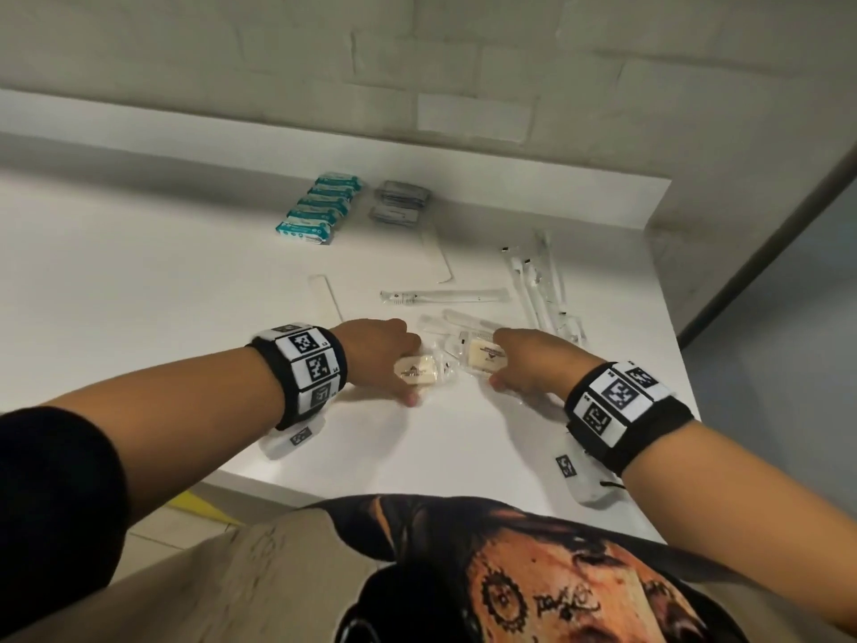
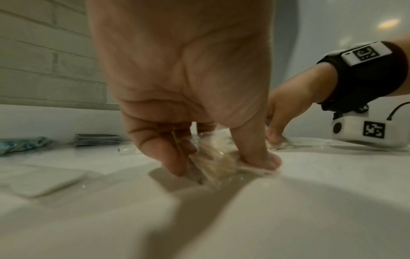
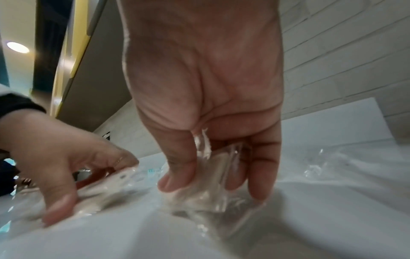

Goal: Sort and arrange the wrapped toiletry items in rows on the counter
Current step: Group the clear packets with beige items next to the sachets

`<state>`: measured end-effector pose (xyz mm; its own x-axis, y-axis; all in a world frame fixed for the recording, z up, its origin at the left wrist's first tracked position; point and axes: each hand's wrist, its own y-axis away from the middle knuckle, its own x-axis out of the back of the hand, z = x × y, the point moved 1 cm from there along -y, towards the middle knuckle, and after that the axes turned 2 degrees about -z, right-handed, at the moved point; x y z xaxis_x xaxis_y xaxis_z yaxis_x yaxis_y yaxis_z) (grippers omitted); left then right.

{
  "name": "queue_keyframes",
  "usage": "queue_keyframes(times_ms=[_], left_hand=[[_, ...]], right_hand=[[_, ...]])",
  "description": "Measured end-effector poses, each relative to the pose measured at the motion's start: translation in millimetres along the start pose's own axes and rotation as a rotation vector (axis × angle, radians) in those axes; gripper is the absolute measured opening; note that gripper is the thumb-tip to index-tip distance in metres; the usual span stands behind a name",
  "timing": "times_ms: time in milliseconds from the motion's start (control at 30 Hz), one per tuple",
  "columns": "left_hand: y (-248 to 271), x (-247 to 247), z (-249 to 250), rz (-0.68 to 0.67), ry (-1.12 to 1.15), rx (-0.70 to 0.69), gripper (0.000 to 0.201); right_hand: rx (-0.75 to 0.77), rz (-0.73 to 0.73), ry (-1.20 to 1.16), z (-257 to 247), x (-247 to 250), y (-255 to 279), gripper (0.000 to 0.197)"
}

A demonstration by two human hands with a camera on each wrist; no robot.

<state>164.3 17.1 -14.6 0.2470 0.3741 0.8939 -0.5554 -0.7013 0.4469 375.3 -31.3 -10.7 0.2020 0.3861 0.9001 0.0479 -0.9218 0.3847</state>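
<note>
Two cream soap bars in clear wrappers lie near the front of the white counter [image 1: 185,280]. My left hand [image 1: 409,373] pinches the left soap [image 1: 424,371] between thumb and fingers; the left wrist view shows that hand [image 2: 219,165] low on the counter around the blurred soap [image 2: 210,157]. My right hand [image 1: 498,362] grips the right soap [image 1: 482,355]. Seen from the right wrist, the right hand [image 3: 210,187] pinches the crinkled wrapper of its soap [image 3: 199,198], and the left hand [image 3: 88,177] is beside it.
A row of teal packets [image 1: 320,208] and a stack of grey sachets [image 1: 399,201] sit near the back wall. A wrapped toothbrush [image 1: 440,297] lies just beyond my hands, and several more [image 1: 542,280] lie at the right. Flat white packets [image 1: 327,294] lie mid-counter.
</note>
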Motion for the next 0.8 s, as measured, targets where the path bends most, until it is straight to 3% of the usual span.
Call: queue_keyframes(times_ms=[133, 233, 333, 400, 467, 533, 667, 800], left_hand=[[-8, -1, -7, 0.02, 0.153, 0.103, 0.053], [-8, 3, -17, -0.028, 0.262, 0.101, 0.047], [-7, 9, -26, 0.01, 0.361, 0.095, 0.045], [-8, 12, -31, 0.121, 0.621, 0.103, 0.049], [-9, 17, -32, 0.258, 1.036, 0.061, 0.045], [-8, 26, -27, 0.353, 1.307, -0.017, 0.035], [5, 46, -14, 0.369, 1.573, -0.166, 0.018], [24, 50, -31, 0.305, 1.757, -0.273, 0.033]], right_hand=[[-0.028, 0.009, -0.026, -1, 17, 2, 0.029], [-0.026, 0.045, -0.156, -5, 28, 5, 0.019], [0.006, 0.101, -0.418, -13, 30, 7, 0.018], [0.052, 0.139, -0.673, -22, 30, 6, 0.019], [0.085, 0.168, -0.958, -37, 32, 5, 0.014], [0.113, 0.197, -1.173, -54, 37, 4, 0.013], [0.141, 0.26, -1.312, -89, 44, -4, 0.02], [0.128, 0.345, -1.358, -109, 49, -9, 0.017]])
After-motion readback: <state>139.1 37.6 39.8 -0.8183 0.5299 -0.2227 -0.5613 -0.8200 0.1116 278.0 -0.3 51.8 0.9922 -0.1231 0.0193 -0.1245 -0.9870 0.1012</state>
